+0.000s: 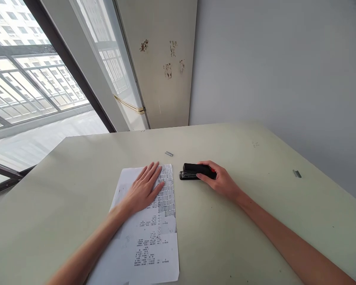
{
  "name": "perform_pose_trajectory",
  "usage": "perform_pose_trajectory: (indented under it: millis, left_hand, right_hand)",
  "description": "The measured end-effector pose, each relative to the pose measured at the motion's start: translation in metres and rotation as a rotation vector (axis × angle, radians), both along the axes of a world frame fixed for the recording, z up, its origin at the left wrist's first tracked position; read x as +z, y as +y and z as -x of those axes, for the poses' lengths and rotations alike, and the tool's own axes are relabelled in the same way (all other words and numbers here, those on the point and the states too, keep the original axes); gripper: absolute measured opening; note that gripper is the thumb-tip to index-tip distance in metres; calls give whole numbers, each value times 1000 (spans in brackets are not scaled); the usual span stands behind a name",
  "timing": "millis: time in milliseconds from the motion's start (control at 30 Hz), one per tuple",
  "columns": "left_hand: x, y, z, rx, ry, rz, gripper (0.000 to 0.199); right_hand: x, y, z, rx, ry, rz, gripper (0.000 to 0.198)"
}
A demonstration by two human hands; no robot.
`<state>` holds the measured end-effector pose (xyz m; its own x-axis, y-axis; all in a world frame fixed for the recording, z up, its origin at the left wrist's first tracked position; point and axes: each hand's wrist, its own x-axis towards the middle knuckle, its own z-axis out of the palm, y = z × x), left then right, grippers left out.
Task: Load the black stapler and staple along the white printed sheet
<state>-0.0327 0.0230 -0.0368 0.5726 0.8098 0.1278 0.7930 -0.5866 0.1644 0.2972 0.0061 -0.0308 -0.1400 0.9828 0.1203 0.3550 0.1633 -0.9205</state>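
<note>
Flat on a printed sheet of paper (154, 245) lies my left hand (146, 188), its fingers stretched toward the far edge. Many small staple-like marks crowd the sheet's upper right part. My right hand (216, 178) grips a black stapler (192, 169) from its right end, thumb on the near side. The stapler sits on the table just right of the paper's edge, apart from it, with its front end facing left. Beyond the paper's far edge rests a small strip of staples (169, 153).
The pale table (240, 245) carries another short strip of staples (297, 173) at the far right. A grey wall (269, 59) borders the table's right side. At the left stand a window (23, 75) and a cabinet or door panel (163, 95) with brown stains.
</note>
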Motion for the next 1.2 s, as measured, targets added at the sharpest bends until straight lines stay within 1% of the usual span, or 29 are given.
perform_pose_trajectory:
  millis: [100, 233, 400, 667, 900, 1200]
  left_hand:
    - [-2, 1, 0, -2, -5, -21, 61]
    - [-3, 0, 0, -11, -3, -37, 60]
    - [-3, -1, -1, 12, -4, -30, 64]
    - [-2, -3, -1, 10, 25, -9, 66]
    - [1, -4, -3, 10, 43, -9, 74]
    - [0, -3, -2, -4, 17, -23, 72]
  right_hand:
    - [2, -1, 0, -9, -6, -9, 31]
    - [4, -2, 1, -12, -15, 3, 31]
    - [4, -2, 2, -14, -20, 11, 31]
    - [2, -1, 1, -30, -73, 2, 32]
    - [4, -2, 2, -37, -92, 22, 33]
    - [6, -2, 3, -41, -108, 5, 34]
